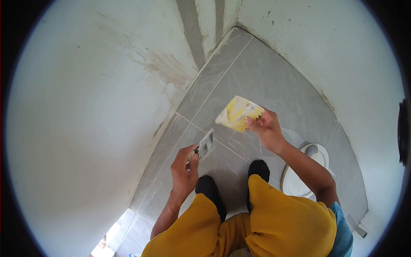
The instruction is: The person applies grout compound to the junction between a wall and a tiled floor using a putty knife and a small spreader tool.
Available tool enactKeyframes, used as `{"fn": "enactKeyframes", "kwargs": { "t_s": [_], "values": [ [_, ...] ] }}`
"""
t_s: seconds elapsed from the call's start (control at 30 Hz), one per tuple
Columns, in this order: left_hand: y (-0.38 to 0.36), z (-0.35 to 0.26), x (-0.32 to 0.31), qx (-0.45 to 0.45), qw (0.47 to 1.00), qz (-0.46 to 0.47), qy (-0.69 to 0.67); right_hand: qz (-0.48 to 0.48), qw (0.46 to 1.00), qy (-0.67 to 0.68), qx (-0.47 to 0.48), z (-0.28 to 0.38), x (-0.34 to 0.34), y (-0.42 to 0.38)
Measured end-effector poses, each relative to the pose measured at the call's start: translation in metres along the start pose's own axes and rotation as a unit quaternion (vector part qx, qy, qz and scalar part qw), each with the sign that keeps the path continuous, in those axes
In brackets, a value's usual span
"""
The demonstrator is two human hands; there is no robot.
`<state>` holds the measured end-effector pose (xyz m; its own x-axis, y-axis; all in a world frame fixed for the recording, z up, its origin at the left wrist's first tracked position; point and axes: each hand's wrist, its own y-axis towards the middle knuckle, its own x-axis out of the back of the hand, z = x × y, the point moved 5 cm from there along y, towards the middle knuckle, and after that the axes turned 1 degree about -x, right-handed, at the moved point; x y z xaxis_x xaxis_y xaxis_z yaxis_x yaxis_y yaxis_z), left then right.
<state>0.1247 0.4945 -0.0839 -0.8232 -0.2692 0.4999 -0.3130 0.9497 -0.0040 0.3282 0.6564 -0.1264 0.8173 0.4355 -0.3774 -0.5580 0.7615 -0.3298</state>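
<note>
My right hand (pixel 269 129) is closed on a yellow plastic spreader (pixel 238 113), its thumb lying on the near face. White paste smears the spreader, and small notches show along the edge by my fingers. Lower and to the left, my left hand (pixel 184 170) grips a second spreader (pixel 205 145), greyish white with dark patches and tilted up on edge. The two tools are apart, both held above the grey tiled floor (pixel 257 73). Part of the left spreader is hidden by my fingers.
White walls meet at a corner ahead; the left wall (pixel 85 107) has bare grey strips (pixel 192 32) and a brownish smear. Beside my right forearm is a round white lid or bucket (pixel 295 182) with a grey lump on it. My feet in black socks (pixel 209 195) stand on the tiles.
</note>
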Motion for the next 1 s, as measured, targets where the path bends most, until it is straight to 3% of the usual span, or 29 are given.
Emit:
{"fn": "enactKeyframes", "kwargs": {
  "t_s": [0.03, 0.1, 0.2, 0.27, 0.3, 0.37, 0.57, 0.67, 1.0],
  "values": [
    [-0.001, 0.011, 0.002, 0.079, 0.994, 0.000, -0.077, -0.020, 0.991, -0.116, 0.063, 0.007, 0.011, 0.012],
    [0.001, 0.017, 0.006, 0.089, 0.988, -0.011, -0.126, -0.068, 0.928, -0.301, 0.209, 0.032, 0.027, 0.037],
    [0.001, 0.030, 0.012, 0.116, 0.978, -0.027, -0.173, -0.149, 0.732, -0.515, 0.420, 0.060, 0.051, 0.084],
    [0.001, 0.038, 0.014, 0.128, 0.976, -0.025, -0.176, -0.160, 0.634, -0.598, 0.464, 0.068, 0.069, 0.122],
    [0.000, 0.043, 0.014, 0.141, 0.973, -0.028, -0.181, -0.160, 0.635, -0.599, 0.461, 0.071, 0.078, 0.141],
    [0.000, 0.051, 0.014, 0.159, 0.969, -0.029, -0.187, -0.151, 0.552, -0.663, 0.482, 0.074, 0.084, 0.173],
    [-0.006, 0.068, 0.010, 0.226, 0.953, -0.017, -0.203, -0.086, 0.486, -0.730, 0.473, 0.064, 0.102, 0.248],
    [-0.008, 0.074, 0.009, 0.207, 0.959, -0.020, -0.193, -0.091, 0.456, -0.757, 0.459, 0.059, 0.105, 0.267],
    [-0.008, 0.081, 0.009, 0.234, 0.954, -0.025, -0.183, -0.094, 0.447, -0.785, 0.418, 0.045, 0.107, 0.281]
  ]
}}
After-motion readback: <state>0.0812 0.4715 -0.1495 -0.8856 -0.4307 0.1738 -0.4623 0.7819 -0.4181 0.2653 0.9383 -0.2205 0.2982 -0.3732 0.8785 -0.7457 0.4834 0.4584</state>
